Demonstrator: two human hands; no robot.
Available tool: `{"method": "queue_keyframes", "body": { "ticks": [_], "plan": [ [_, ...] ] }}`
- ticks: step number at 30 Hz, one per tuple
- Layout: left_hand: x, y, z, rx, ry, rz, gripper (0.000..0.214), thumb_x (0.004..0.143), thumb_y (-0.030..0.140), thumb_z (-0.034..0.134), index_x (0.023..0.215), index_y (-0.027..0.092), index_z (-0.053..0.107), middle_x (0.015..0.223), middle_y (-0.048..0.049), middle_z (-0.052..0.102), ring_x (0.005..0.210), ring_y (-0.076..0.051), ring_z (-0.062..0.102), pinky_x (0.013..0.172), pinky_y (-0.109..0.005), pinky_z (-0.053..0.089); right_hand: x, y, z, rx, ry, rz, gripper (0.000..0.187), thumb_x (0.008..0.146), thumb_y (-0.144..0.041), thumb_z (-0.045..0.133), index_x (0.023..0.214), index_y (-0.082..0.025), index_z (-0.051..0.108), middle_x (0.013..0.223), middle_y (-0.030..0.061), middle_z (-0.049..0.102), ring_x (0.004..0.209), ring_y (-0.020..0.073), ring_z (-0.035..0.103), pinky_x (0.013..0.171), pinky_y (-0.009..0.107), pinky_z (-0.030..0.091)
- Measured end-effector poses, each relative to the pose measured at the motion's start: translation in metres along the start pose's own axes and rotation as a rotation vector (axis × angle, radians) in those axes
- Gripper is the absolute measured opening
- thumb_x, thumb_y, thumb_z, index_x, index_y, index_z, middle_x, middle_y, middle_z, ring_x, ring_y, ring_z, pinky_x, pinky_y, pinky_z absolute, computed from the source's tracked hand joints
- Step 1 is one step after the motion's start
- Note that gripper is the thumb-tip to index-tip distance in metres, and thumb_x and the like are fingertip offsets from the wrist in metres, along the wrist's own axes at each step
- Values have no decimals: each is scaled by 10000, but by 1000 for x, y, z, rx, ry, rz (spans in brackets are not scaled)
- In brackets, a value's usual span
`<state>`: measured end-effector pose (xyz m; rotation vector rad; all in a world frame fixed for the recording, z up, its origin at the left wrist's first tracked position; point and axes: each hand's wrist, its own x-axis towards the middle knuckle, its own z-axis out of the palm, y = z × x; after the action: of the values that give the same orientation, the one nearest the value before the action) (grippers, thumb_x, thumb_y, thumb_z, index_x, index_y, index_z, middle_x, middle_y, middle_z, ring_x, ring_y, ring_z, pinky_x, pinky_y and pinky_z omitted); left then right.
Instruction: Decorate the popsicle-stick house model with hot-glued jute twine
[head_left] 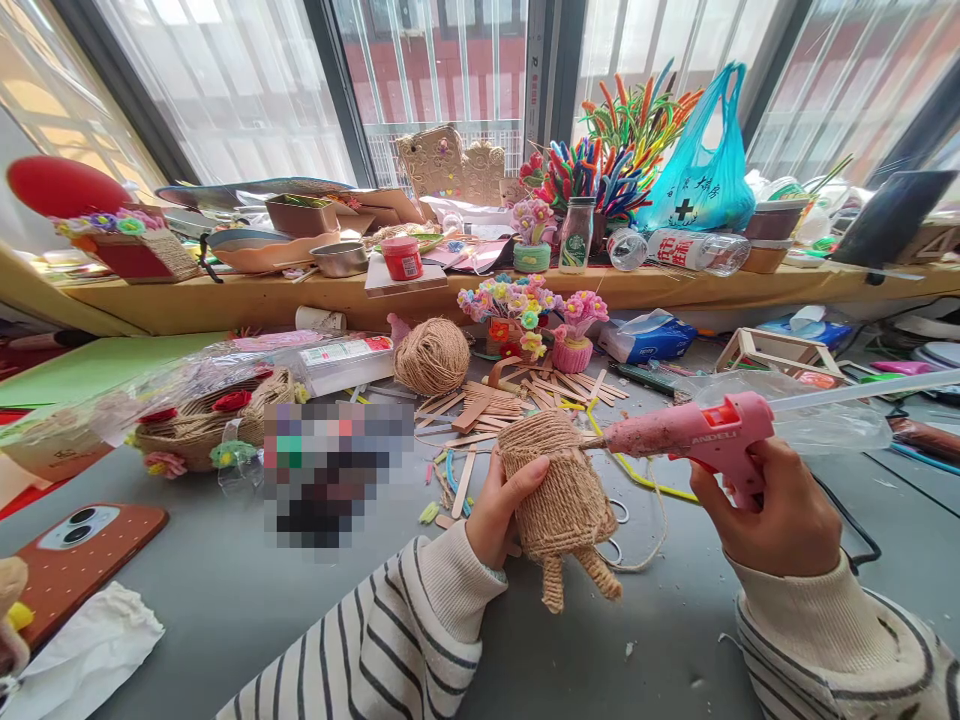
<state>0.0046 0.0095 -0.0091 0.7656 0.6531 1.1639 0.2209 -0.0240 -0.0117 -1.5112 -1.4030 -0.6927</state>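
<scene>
My left hand [496, 505] grips a twine-wrapped figure [559, 495] with two short legs hanging down, held above the grey table. The thumb lies across its front; the other fingers are mostly hidden behind it. In my right hand [787, 500] is a pink hot glue gun [690, 435], pointing left. Its nozzle meets or nearly meets the figure's upper right edge; I cannot tell whether they touch. A clear glue stick [870, 388] sticks out of the gun's back. Loose twine [660, 525] trails beside the figure.
Beyond the figure lie wooden craft sticks [487, 408] and a ball of twine [431, 357]. A twine basket [202, 430] and a phone [86, 550] are on the left. A wooden frame [780, 355] stands at right. Crowded along the back shelf [315, 300] are pipe cleaners, bottles and a blue bag [701, 170].
</scene>
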Motion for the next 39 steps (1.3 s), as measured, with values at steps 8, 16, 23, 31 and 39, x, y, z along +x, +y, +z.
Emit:
{"method": "queue_keyframes", "body": {
  "ticks": [8,16,23,31,39],
  "plan": [
    [1,-1,-1,2,6,-29,653,652,350,736,1224,188,465,1035,-68,658,1018,-261,616,828,-336,511,1,0,1,-6,19,-32,272,798,-417,552,874,-156,547,625,6,547,479,110,455,464,241,359],
    [4,-2,0,-93,29,-63,570,594,353,762,1096,173,561,1083,-88,661,1054,-305,604,851,-373,511,3,-8,-1,-38,-13,160,459,742,-575,557,951,-166,569,656,41,579,509,152,502,501,294,421],
    [1,17,3,-272,-29,-161,363,643,381,686,901,129,646,829,-58,701,852,-230,646,847,-337,477,6,-5,4,-27,-95,229,656,721,-701,461,1003,-122,587,637,59,578,509,170,509,537,314,436],
    [6,36,-9,-329,78,-46,559,709,451,588,1199,193,509,1020,-69,674,921,-254,630,867,-402,456,1,9,17,-131,-349,275,688,746,-702,363,1049,-119,569,771,113,648,604,238,591,552,326,430],
    [4,37,-12,-272,33,-35,694,676,484,614,1268,166,442,1061,-103,645,939,-278,612,872,-425,450,-3,28,28,-123,-408,308,687,745,-683,392,1056,-92,553,854,161,653,696,278,621,601,352,454]
  ]
}}
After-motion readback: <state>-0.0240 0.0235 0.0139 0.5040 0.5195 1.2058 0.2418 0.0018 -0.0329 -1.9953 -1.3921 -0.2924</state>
